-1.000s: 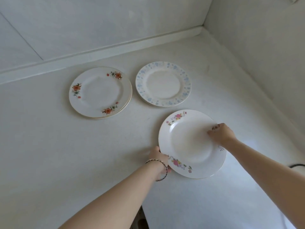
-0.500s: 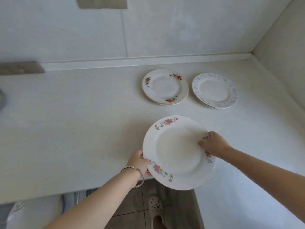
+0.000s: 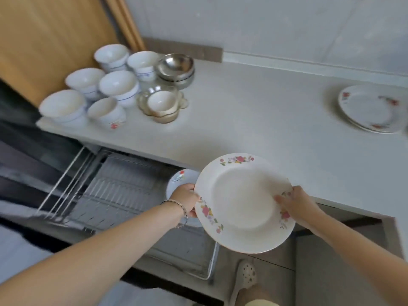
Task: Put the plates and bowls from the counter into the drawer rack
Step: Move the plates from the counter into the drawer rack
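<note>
Your white table (image 3: pixel 254 120) runs along a pale wall, bowls (image 3: pixel 119 85) at its far corner. Your left hand (image 3: pixel 185 198) and right hand (image 3: pixel 295 203) grip the pink-flowered plate (image 3: pixel 242 204) above the open drawer rack (image 3: pixel 123 191).

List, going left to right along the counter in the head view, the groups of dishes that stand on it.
Cluster of white ceramic bowls → small bowl in glass flower-shaped dishes → stacked steel bowls → stack of red-flowered plates.
</note>
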